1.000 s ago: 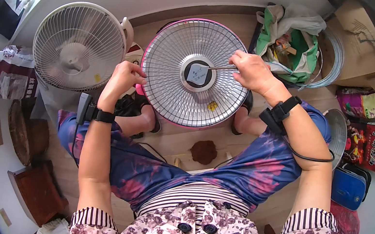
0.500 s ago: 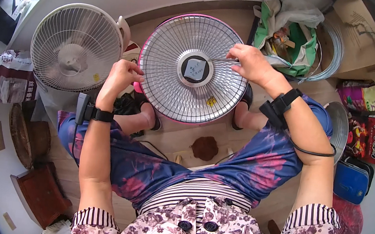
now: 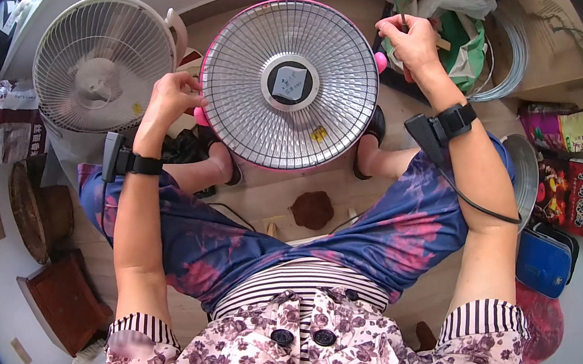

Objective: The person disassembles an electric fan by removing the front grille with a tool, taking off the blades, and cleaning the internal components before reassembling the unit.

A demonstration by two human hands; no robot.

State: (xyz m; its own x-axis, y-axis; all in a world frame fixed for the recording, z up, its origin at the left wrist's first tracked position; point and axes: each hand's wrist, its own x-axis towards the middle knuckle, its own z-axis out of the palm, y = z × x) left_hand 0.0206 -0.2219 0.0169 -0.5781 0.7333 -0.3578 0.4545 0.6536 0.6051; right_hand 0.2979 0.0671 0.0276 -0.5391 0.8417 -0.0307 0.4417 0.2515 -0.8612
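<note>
A round electric heater (image 3: 316,121) with a silver reflector, wire grille and pink rim stands between my legs, its face toward me. My left hand (image 3: 170,98) is at its left edge, fingers pinched on the rim just above a pink knob (image 3: 201,116). A second pink knob (image 3: 380,61) shows on the right edge. Off the heater to the upper right, my right hand (image 3: 414,43) is closed with a thin dark stick-like piece (image 3: 404,23) between thumb and fingers; its kind is too small to tell.
Left of the heater stands a white fan (image 3: 102,79). At the upper right are a green and white bag (image 3: 462,64), a coil of wire (image 3: 513,61) and a cardboard box (image 3: 554,63). Packets, a metal basin (image 3: 520,161) and a blue case (image 3: 545,268) line the right side.
My right hand has lifted off the heater's grille and moved up and right toward the green bag. My left hand stays at the rim. The whole view has shifted slightly.
</note>
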